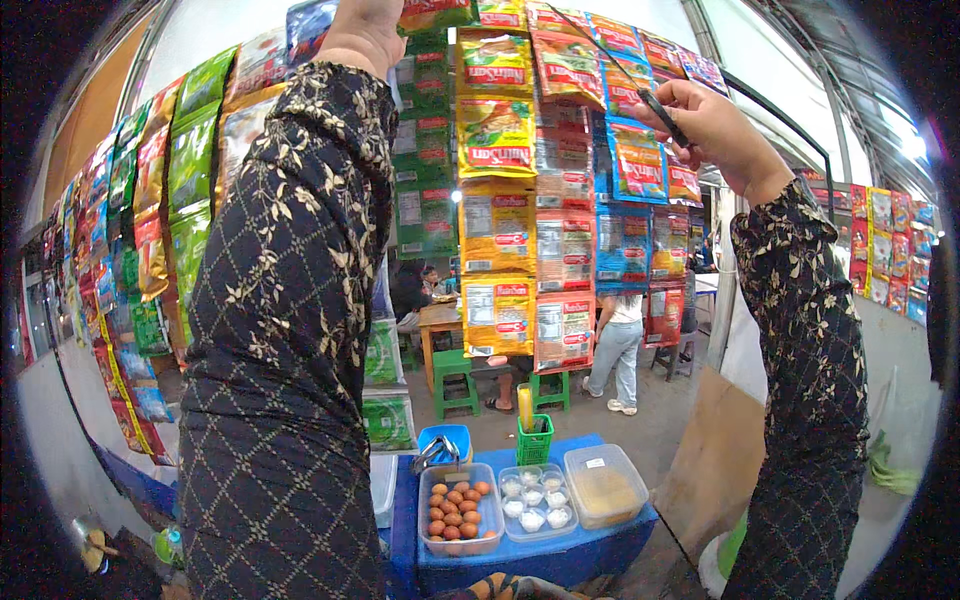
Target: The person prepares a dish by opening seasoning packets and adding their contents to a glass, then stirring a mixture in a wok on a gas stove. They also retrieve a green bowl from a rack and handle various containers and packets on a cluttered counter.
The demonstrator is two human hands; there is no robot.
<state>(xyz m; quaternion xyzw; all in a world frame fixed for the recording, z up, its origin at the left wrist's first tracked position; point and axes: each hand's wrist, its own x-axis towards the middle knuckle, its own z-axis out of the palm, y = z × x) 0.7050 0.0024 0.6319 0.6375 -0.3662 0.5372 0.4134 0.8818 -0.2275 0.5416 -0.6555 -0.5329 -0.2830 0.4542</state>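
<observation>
My left hand reaches up to the top edge of the picture, beside a hanging strip of dark green drink sachets. Its fingers are cut off by the frame, so their grip is hidden. In my right hand is a thin dark tool with a looped black handle, probably scissors. The long narrow end slants up and left across the sachets. Yellow NutriSari sachets, red-and-white sachets and blue sachets hang in strips between my arms.
Below, a blue-covered table bears a plastic box of brown eggs, a box of white-wrapped items, a lidded container and a green basket. More sachet strips hang left. Behind are green stools and a standing person.
</observation>
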